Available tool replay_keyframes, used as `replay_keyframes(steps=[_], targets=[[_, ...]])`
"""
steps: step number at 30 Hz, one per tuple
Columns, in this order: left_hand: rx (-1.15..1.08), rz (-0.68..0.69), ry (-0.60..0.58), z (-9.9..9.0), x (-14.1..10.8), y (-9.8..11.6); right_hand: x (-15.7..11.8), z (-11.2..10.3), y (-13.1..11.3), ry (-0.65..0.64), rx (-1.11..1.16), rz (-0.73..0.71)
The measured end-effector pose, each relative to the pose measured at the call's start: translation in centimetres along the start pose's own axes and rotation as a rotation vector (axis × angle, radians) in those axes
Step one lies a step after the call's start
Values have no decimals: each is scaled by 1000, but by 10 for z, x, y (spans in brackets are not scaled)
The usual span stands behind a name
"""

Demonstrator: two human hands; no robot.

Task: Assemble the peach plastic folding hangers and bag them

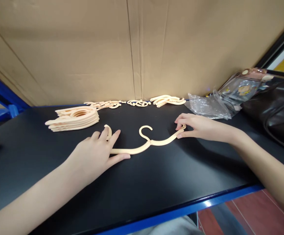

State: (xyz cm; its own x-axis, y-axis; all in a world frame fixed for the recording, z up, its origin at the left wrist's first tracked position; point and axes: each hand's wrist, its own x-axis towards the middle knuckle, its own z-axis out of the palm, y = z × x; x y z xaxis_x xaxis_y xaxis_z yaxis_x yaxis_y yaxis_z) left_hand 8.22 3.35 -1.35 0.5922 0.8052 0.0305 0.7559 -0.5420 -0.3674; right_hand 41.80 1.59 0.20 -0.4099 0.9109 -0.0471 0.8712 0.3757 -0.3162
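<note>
A cream plastic clothes hanger (134, 151) lies across the black table, its hook pointing away from me and its two arms meeting at a joint in the middle. My left hand (95, 153) is over the left arm, thumb along the near side and fingers on the far side; the palm hides that end. A short curved cream piece (109, 133) shows at the fingers of this hand; whether it belongs to the hanger I cannot tell. Between thumb and fingers, my right hand (191, 126) pinches the tip of the right arm.
Stacked folded cream hangers (75, 120) stand at the left. Along the cardboard wall (83, 49) lie loose hooks (139, 103), cream arm pieces (167, 100) and other thin parts (105, 104). Clear plastic bags (209, 104) and a black bag (274, 107) occupy the right. A blue edge (181, 209) borders the table.
</note>
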Motion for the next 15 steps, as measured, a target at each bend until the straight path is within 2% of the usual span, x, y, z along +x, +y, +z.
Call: replay_keyframes(steps=[4,15], targets=[[-81,48,80,11,11,-11,1,1,-1,8,-30,13],[-311,236,202,3,8,-5,2,4,-2,33,-38,-7]])
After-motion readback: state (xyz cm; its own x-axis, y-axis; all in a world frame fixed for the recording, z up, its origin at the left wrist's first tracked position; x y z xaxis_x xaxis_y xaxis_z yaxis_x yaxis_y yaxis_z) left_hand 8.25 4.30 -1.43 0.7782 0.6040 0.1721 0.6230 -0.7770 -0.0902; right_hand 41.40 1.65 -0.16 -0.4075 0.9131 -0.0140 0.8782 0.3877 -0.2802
